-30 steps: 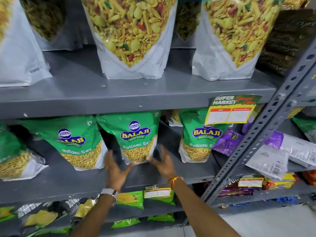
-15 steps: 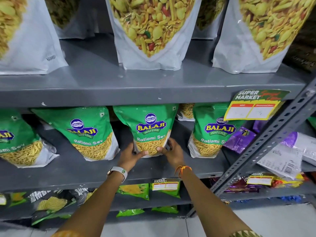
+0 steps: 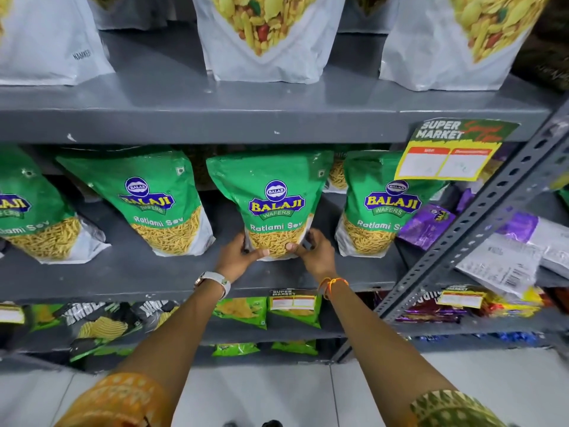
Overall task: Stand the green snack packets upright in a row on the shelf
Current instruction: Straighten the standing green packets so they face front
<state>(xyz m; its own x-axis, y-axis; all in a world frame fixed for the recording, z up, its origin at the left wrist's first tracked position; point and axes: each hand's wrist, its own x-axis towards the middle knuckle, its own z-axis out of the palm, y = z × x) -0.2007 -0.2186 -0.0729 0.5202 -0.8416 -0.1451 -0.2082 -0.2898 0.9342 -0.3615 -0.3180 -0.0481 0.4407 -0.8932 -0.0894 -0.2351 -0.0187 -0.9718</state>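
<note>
Several green Balaji Ratlami Sev packets stand in a row on the grey middle shelf (image 3: pixel 129 272). The centre packet (image 3: pixel 271 192) stands upright, and both hands grip its bottom corners. My left hand (image 3: pixel 238 257) holds the lower left corner, thumb across the front. My right hand (image 3: pixel 314 254) holds the lower right corner. A second packet (image 3: pixel 147 198) leans to the left of it, a third (image 3: pixel 381 204) stands to the right, and a fourth (image 3: pixel 27 211) is cut off by the left edge. Another packet (image 3: pixel 337 172) shows behind, mostly hidden.
Large white mixture pouches (image 3: pixel 264 35) stand on the shelf above. A yellow price tag (image 3: pixel 446 155) hangs from that shelf's edge. Purple packets (image 3: pixel 425 224) lie at the right by a slanted perforated steel brace (image 3: pixel 480 220). Lower shelves hold chip bags (image 3: pixel 98 325).
Both hands went from open beside the centre packet to gripping its bottom corners. The view has moved closer and shifted the shelves rightward in frame.
</note>
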